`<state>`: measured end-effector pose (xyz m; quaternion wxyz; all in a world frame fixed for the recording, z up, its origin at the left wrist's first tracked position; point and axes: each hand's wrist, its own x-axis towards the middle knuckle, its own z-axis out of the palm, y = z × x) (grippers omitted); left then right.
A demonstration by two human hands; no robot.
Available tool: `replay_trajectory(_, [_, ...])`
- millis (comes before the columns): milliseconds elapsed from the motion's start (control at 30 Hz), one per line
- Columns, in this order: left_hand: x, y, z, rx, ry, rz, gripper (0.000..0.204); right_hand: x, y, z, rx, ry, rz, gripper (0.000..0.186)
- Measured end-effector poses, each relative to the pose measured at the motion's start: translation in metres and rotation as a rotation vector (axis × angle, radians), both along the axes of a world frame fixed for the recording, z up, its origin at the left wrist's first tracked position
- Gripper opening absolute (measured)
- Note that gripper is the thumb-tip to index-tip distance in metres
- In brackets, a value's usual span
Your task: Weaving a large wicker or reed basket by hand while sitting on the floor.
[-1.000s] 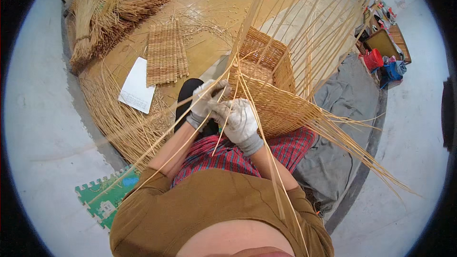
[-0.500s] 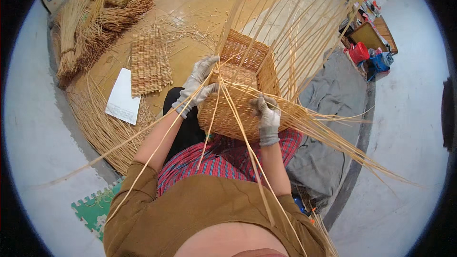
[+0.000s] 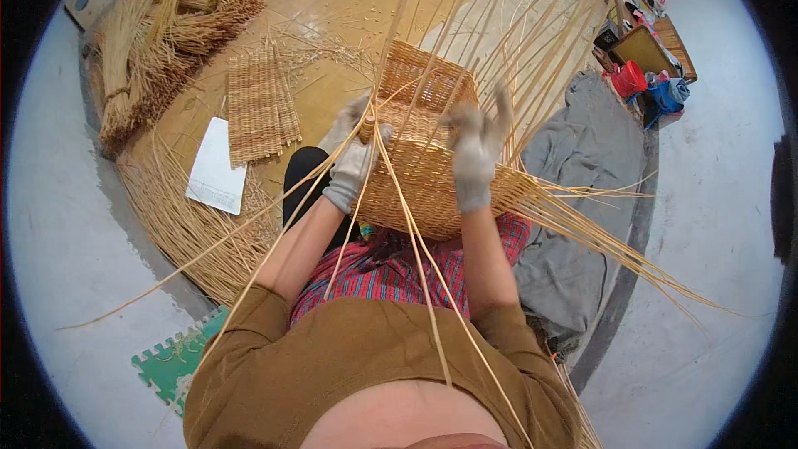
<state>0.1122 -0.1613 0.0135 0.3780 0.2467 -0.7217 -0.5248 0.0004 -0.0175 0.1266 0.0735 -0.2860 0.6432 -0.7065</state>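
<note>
A half-woven wicker basket (image 3: pixel 424 187), rectangular and golden brown, rests on my lap with its hollow facing up. My left hand (image 3: pixel 353 168), in a pale work glove, grips the basket's near left corner, where several thin willow rods (image 3: pixel 413 229) fan out toward me. A thick round rod end (image 3: pixel 366 128) pokes up between its fingers. Over the basket's right side, my gloved right hand (image 3: pixel 475 156) is raised, fingers apart and blurred by motion, with nothing visible in it. Tall upright stakes (image 3: pixel 540 58) rise from the far and right sides; more rods (image 3: pixel 598 237) trail off to the right.
A flat woven panel (image 3: pixel 260 108) and a white sheet (image 3: pixel 216 168) lie left. Beyond are bundles of willow (image 3: pixel 166 58); loose rods (image 3: pixel 187 216) lie nearer. At right are a grey cloth (image 3: pixel 573 166), a red container (image 3: pixel 629 79) and a blue bag (image 3: pixel 665 98). A green foam mat (image 3: pixel 170 366) lies lower left.
My right hand has let go of the rods at the basket's right and risen, its fingers spreading. My left hand has shifted its grip at the corner, and the basket has moved slightly upward in view.
</note>
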Motion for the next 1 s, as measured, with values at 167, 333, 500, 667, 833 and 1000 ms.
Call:
replay_trajectory(167, [0.038, 0.045, 0.004, -0.483, -0.004, 0.116, 0.038, 0.019, 0.076, -0.061, 0.038, -0.432, -0.154, 0.02])
replay_trajectory(333, [0.005, 0.077, 0.063, -0.802, -0.358, -0.096, 0.07, -0.047, 0.012, -0.002, 0.286, 1.021, -0.422, 0.04])
replay_trajectory(500, [0.002, 0.059, 0.041, -0.833, -0.307, -0.156, 0.062, -0.02, 0.077, -0.037, -0.094, -0.057, -0.42, 0.048])
replay_trajectory(667, [-0.025, 0.105, 0.056, -0.919, -0.076, -0.154, 0.062, -0.013, 0.127, -0.084, 0.068, 0.036, -0.52, 0.027])
replay_trajectory(833, [-0.057, 0.135, 0.045, -0.892, -0.494, -0.238, 0.071, -0.066, 0.073, 0.006, 0.351, 0.701, -0.418, 0.05])
replay_trajectory(1000, [-0.056, 0.132, 0.053, -0.93, -0.453, -0.314, 0.063, -0.046, 0.178, -0.03, 0.05, -0.121, -0.242, 0.054])
